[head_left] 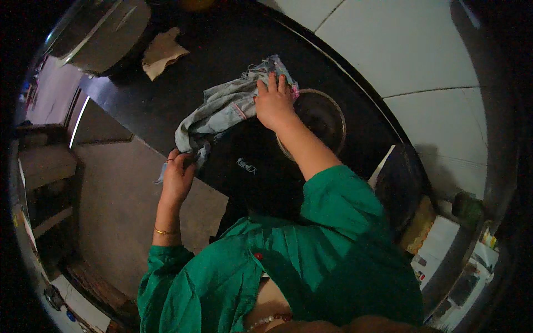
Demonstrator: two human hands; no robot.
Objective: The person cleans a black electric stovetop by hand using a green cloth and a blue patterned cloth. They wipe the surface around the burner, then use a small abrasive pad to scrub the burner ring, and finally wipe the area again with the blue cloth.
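A frayed grey cloth [220, 104] with a pink-edged end lies bunched across the dark countertop [187, 70]. My left hand [180, 168], with a ring and a gold bangle at the wrist, grips the cloth's lower end at the counter's near edge; a scrap of it hangs past the fingers. Flat on the cloth's far end rests my right hand [275, 100], fingers spread. Beside and partly under my right forearm is a round, thin-rimmed item [342, 120], perhaps a glass lid or a plate; its middle is dark.
A large metal vessel [112, 41] stands at the upper left, with a torn piece of brown cardboard or paper [163, 54] beside it. White wall tiles [399, 45] rise behind the counter. Shelves [48, 170] stand at the far left. At lower right are white items [437, 245].
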